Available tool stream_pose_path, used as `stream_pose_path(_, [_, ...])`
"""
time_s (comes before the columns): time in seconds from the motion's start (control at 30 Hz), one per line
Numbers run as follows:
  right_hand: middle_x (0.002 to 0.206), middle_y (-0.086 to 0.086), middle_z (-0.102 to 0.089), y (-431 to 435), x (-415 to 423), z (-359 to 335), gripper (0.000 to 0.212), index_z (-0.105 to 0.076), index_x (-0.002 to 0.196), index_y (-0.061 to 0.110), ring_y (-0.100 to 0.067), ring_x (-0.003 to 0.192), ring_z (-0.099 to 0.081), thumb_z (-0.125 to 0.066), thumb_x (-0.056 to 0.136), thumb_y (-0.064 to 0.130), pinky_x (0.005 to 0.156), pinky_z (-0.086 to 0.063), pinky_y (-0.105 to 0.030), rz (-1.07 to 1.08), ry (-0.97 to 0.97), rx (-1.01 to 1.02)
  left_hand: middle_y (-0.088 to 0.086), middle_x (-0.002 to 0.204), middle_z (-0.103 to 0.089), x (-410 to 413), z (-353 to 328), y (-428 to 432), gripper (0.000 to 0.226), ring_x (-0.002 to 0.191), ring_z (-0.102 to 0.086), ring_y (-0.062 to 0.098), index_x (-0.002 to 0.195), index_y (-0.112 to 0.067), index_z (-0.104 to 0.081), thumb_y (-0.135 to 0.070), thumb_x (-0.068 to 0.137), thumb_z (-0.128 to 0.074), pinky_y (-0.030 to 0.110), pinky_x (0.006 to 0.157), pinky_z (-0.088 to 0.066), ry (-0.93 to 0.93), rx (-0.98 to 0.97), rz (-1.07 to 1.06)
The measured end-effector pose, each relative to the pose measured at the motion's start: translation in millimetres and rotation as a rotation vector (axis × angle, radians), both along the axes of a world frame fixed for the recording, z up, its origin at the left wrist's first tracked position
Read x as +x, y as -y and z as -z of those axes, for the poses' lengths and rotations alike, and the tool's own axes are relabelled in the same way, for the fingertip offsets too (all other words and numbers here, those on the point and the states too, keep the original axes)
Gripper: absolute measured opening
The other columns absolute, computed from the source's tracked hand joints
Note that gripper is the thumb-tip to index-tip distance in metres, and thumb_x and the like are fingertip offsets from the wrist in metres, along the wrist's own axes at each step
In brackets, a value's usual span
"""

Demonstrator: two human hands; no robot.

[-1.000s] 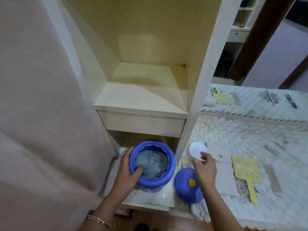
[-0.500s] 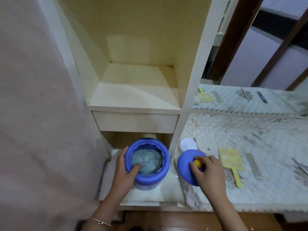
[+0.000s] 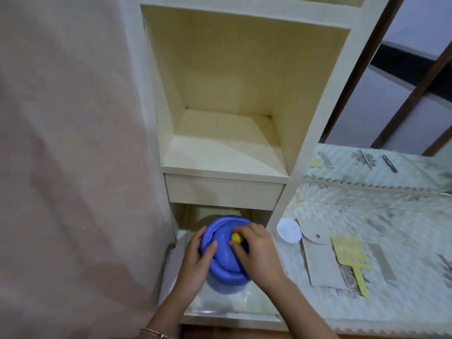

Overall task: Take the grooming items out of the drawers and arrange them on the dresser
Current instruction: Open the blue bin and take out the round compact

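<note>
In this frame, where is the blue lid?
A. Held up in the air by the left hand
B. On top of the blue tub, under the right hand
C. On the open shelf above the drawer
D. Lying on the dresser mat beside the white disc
B: the blue lid covers the mouth of the blue tub, the right hand pinches its yellow knob, and the left hand grips the tub's side.

Left hand (image 3: 197, 261) curled round the blue container (image 3: 227, 285), thin bracelet (image 3: 154, 333) at its wrist, right hand (image 3: 260, 252) just beside it, fingertips pinching the yellow knob (image 3: 236, 238), both forearms entering from the near edge
</note>
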State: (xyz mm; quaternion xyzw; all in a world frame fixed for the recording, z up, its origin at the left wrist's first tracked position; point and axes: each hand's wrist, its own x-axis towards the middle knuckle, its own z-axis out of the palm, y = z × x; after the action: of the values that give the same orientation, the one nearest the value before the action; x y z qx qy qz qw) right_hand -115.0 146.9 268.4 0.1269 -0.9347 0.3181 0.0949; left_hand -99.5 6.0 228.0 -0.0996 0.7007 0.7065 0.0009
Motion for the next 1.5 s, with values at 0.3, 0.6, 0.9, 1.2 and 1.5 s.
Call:
stream_pose_path(0.3, [0.098, -0.006, -0.067, 9, 7, 7, 0.035, -0.067, 0.097, 0.01, -0.009, 0.096, -0.047, -0.048, 0.079, 0.033, 0.087, -0.027, 0.004, 0.031, 0.028, -0.156, -0.005, 0.129, -0.043, 0, 3, 2, 0.038, 0.119, -0.042, 0.009, 0.119, -0.031, -0.04, -0.016, 0.088, -0.056, 0.023, 0.1, -0.031, -0.016, -0.022, 0.039])
stream_pose_path(0.6, [0.117, 0.008, -0.051, -4, 13, 12, 0.051, -0.059, 0.117, 0.015, 0.004, 0.107, -0.042, -0.054, 0.076, 0.046, 0.095, -0.025, 0.002, 0.015, 0.06, -0.167, -0.015, 0.122, -0.044, -1, 8, 5, 0.041, 0.113, -0.045, 0.003, 0.118, -0.035, -0.039, -0.026, 0.084, -0.06, 0.022, 0.098, -0.034, -0.025, -0.028, 0.055])
stream_pose_path(0.9, [0.117, 0.03, -0.038, -29, 32, 28, 0.07, -0.049, 0.126, 0.024, 0.022, 0.11, -0.037, -0.057, 0.066, 0.061, 0.091, -0.024, 0.008, 0.176, 0.198, -0.334, -0.004, 0.13, -0.043, 4, 3, 3, 0.057, 0.112, -0.048, 0.01, 0.134, -0.024, -0.035, -0.009, 0.085, -0.059, 0.02, 0.088, -0.038, 0.021, -0.019, 0.077])
stream_pose_path(1.2, [0.118, 0.024, -0.049, -88, 51, 41, 0.055, -0.046, 0.128, 0.025, 0.014, 0.101, -0.047, -0.061, 0.08, 0.047, 0.083, -0.032, 0.007, 0.194, 0.333, -0.364, 0.016, 0.131, -0.046, 22, -8, -13, 0.058, 0.119, -0.041, 0.026, 0.121, -0.003, -0.05, -0.042, 0.077, -0.045, 0.031, 0.104, -0.029, -0.399, -0.704, -0.123])
stream_pose_path(1.5, [0.104, 0.005, -0.066, -276, 119, 84, 0.027, -0.058, 0.115, 0.023, -0.003, 0.095, -0.059, -0.058, 0.089, 0.028, 0.082, -0.048, -0.017, 0.31, 0.672, -0.381, -0.009, 0.101, -0.069, 75, 45, -178, 0.032, 0.093, -0.055, -0.005, 0.105, -0.029, -0.06, -0.046, 0.086, -0.041, 0.014, 0.086, -0.044, -0.258, -0.764, 0.758])
